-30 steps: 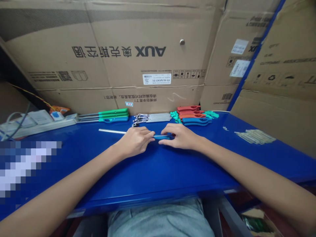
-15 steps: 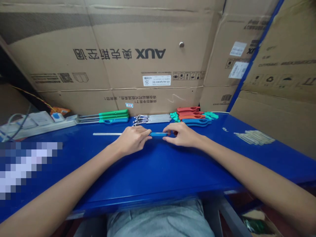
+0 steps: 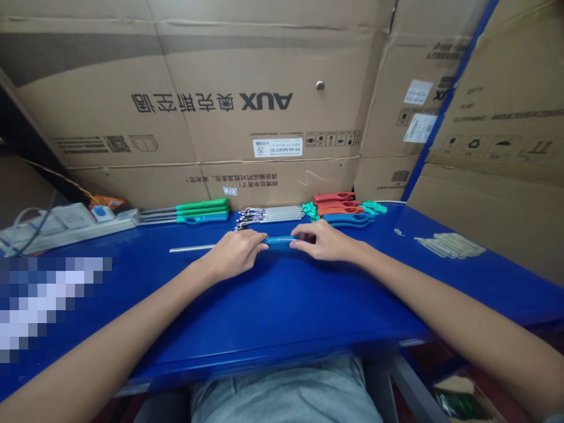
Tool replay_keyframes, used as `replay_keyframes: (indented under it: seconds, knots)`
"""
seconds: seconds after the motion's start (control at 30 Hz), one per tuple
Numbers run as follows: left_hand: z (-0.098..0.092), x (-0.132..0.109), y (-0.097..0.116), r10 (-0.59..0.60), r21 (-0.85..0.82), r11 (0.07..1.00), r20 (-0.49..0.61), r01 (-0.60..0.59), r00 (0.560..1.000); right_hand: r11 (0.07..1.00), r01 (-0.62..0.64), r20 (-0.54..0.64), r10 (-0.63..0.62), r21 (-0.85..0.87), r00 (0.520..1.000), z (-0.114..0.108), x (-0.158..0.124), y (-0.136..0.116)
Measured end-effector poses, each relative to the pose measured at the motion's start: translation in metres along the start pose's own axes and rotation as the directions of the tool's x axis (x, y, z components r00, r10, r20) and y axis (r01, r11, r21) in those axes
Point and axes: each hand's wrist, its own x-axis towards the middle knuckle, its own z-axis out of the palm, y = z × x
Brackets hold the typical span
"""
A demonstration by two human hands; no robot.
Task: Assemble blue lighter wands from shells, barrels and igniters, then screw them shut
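Note:
A blue-handled long lighter [image 3: 280, 242] with a thin metal tube [image 3: 187, 249] lies level between my hands, just over the blue table. My left hand [image 3: 238, 249] is closed round it where tube and handle meet, so that stretch is hidden. At the handle's right end my right hand [image 3: 324, 241] pinches with thumb and fingers; its fingertips partly cover that end. Behind my hands lie silver tubes with wire ends [image 3: 279, 214], and beside them small teal plastic parts [image 3: 311, 210]. Red handle shells [image 3: 337, 207] are stacked over a blue handle shell [image 3: 348, 220].
Green- and blue-handled lighters [image 3: 205, 210] lie at the back left, beside a white power strip [image 3: 118, 222] with plugs. Several clear tubes [image 3: 452, 245] rest on the right. Cardboard panels [image 3: 211, 53] wall off the back and right of the blue table [image 3: 273, 305].
The lighter has tilted slightly, its metal tube's tip now lower. My right hand's fingers have closed further at the handle end. The view has shifted slightly.

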Motion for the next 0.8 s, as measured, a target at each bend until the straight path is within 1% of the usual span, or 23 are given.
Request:
replay_keyframes:
  seconds: [0.1,0.2,0.27,0.37,0.5,0.7,0.8]
  knots:
    - [0.002,0.0,0.0,0.001,-0.048,0.999,0.028,0.001,1.0,0.997,-0.056,0.011,0.056,0.05,0.998,-0.006,0.002,0.002]
    - [0.002,0.0,0.001,0.015,-0.083,0.997,0.03,-0.012,0.999,0.995,-0.076,-0.047,0.079,0.07,0.996,-0.014,0.003,0.007]
    - [0.002,0.0,0.001,0.017,-0.091,0.996,0.023,-0.014,1.0,0.994,-0.089,-0.08,0.094,0.067,0.992,-0.018,0.004,0.011]
    - [0.002,0.0,0.001,0.024,-0.091,0.996,-0.003,-0.024,1.0,0.993,-0.112,-0.099,0.115,0.028,0.988,-0.019,0.004,0.015]
    - [0.001,0.0,0.003,0.062,-0.108,0.992,-0.019,-0.063,0.998,0.992,-0.12,-0.059,0.118,-0.034,0.991,-0.016,0.003,0.016]
    - [-0.001,0.001,0.009,0.114,-0.133,0.985,0.025,-0.11,0.993,0.988,-0.111,-0.026,0.108,-0.104,0.994,-0.013,0.003,0.016]
    - [-0.001,0.001,0.012,0.128,-0.15,0.981,0.036,-0.121,0.991,0.989,-0.083,-0.003,0.083,-0.119,0.997,-0.01,0.002,0.015]
